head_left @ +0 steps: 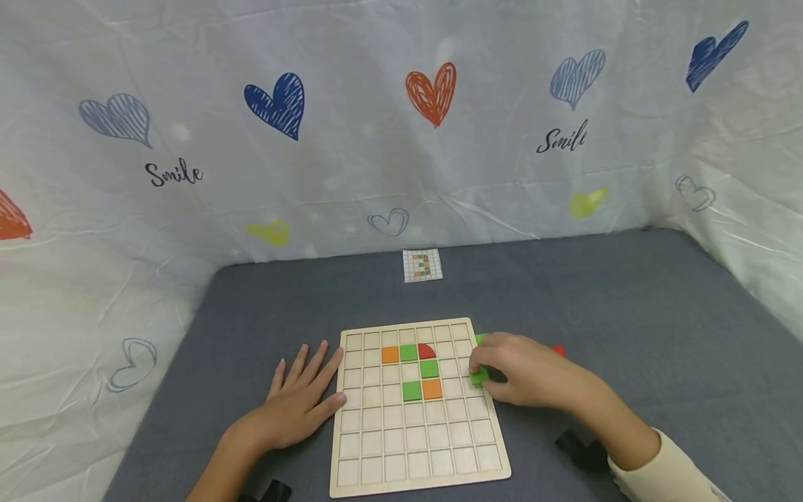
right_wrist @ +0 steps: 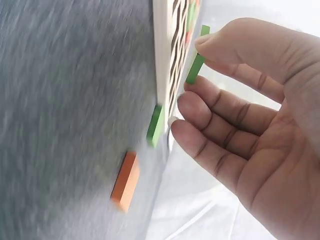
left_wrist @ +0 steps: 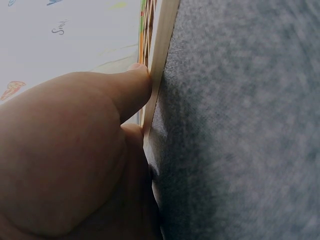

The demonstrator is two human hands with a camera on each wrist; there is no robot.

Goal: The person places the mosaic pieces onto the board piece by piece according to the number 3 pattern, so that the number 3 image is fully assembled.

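Note:
A wooden grid board point(head_left: 383, 446) lies flat in the head view, holding several coloured tiles. Among them are an orange tile point(head_left: 390, 355), a green tile point(head_left: 411, 390) and a red quarter-round tile point(head_left: 426, 351). My left hand point(head_left: 291, 408) rests at the board's left edge with fingers spread, and its thumb point(left_wrist: 135, 87) touches the rim. Over the right edge, my right hand point(head_left: 533, 369) pinches a green square tile point(right_wrist: 196, 62) between thumb and fingers, raised off the table.
On the table beyond the board's right side lie another green tile point(right_wrist: 155, 126), an orange tile point(right_wrist: 126, 181) and a red piece point(head_left: 559, 350) partly behind the right hand. A small pattern card point(head_left: 423, 265) lies near the back curtain point(head_left: 351, 160).

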